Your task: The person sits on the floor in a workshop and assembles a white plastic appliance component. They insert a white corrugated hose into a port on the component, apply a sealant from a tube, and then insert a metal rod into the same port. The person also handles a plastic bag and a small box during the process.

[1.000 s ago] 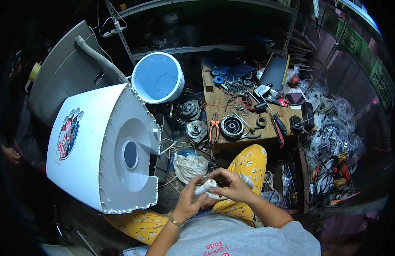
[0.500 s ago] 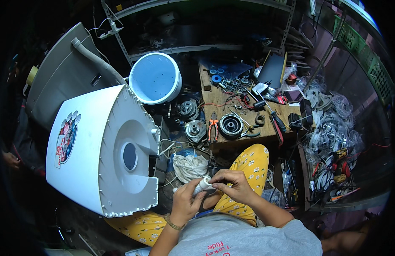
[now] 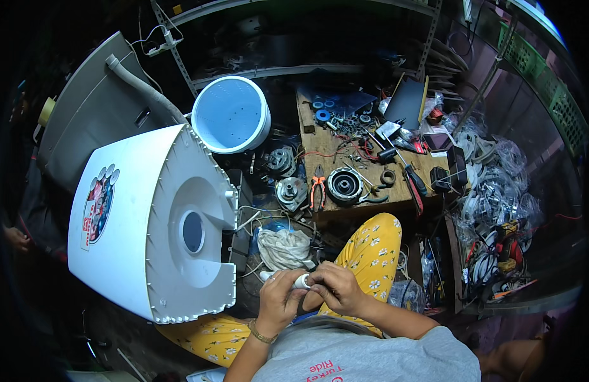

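A short white hose, ribbed along its side in the earlier frame, is held above my lap. My left hand wraps round it, and its other white end shows past the knuckles. My right hand pinches at the hose's open end, thumb and fingers closed against the rim. Whether a small part sits between those fingertips is hidden. Below the hands lies a coil of whitish cord or hose on the floor.
To my left stands a large white plastic housing with a round hole. Behind it are a grey panel and a blue perforated tub. A wooden bench ahead carries pliers, a round black-centred part and screwdrivers. Bagged parts pile up at right.
My right hand has shifted slightly left and down, closing round the hose's end. The hose has turned, so less of its ribbed side shows between the hands.
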A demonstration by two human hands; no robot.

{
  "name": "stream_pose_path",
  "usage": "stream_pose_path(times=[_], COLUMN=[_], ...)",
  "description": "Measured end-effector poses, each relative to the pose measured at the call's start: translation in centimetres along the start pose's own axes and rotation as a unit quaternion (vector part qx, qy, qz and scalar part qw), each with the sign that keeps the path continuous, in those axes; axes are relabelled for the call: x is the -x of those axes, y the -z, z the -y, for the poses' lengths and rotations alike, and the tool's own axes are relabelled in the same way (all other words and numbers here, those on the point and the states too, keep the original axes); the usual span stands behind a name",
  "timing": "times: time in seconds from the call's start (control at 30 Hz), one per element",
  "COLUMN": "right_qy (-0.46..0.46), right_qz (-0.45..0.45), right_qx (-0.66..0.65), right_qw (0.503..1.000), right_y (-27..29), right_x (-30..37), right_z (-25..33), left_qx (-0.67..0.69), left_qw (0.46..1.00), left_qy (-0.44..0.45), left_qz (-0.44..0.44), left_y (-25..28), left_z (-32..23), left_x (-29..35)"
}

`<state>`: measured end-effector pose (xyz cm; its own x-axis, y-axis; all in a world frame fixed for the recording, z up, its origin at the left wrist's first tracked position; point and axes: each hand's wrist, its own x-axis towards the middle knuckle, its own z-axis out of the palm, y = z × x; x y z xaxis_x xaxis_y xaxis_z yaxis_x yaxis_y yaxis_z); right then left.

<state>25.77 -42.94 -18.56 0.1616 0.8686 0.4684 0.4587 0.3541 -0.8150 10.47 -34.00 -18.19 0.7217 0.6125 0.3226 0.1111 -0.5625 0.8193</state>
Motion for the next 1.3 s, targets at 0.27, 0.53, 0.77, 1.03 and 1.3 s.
stream_pose_path(times=[0.27, 0.53, 0.77, 1.03, 1.3], right_qy=[0.004, -0.06, -0.124, -0.091, -0.19], right_qz=[-0.004, 0.08, 0.058, 0.087, -0.18], right_qx=[0.003, -0.036, -0.078, -0.039, 0.265], right_qw=[1.0, 0.994, 0.987, 0.991, 0.928], right_y=[-0.2, 0.7, 0.2, 0.1, 11.0], right_x=[0.3, 0.0, 0.7, 1.1, -1.2], right_z=[0.6, 0.8, -0.2, -1.4, -12.9], left_qx=[0.041, 0.031, -0.069, 0.002, 0.028], left_qw=[0.999, 0.994, 0.994, 0.996, 0.998], left_qy=[-0.026, -0.001, -0.039, 0.022, 0.06], left_qz=[-0.016, 0.101, 0.072, 0.087, 0.015], left_y=[-0.5, 0.7, 0.5, -0.3, 1.6], left_z=[1.0, 1.9, 1.7, 3.0, 3.4], left_x=[0.5, 0.3, 0.1, 1.6, 2.3])
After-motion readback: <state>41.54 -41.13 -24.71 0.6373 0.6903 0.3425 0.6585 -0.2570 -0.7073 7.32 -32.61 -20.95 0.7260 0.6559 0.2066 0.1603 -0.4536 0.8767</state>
